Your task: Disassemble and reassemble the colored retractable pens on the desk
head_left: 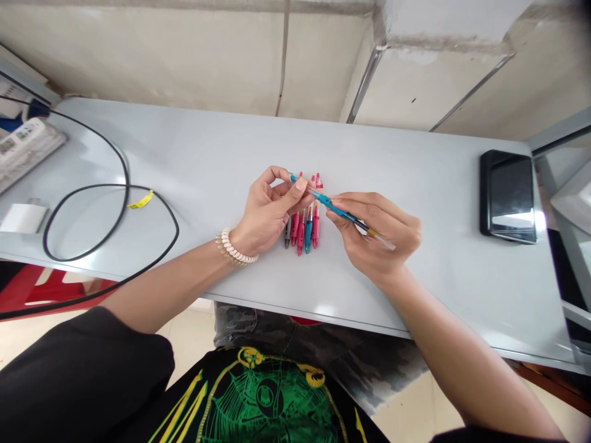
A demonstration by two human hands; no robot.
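Observation:
Between my two hands, above the grey-white table [221, 147], is a blue pen [331, 204] with a clear section. My left hand [272, 206] pinches its upper left end between thumb and fingers; a bracelet is on that wrist. My right hand [381, 231] grips the blue part near the middle, and a thin refill with dark and yellowish ink [373, 233] sticks out beside the fingers toward the lower right. Under the hands several pens lie side by side: pink ones [316, 231], a blue one [308, 237] and a grey one [287, 234]. My hands partly cover them.
A black device [508, 197] lies at the right end of the table. On the left a black cable [124, 178] with a yellow tag [141, 200] loops near a white adapter [23, 218]. A wall [184, 61] stands behind the table.

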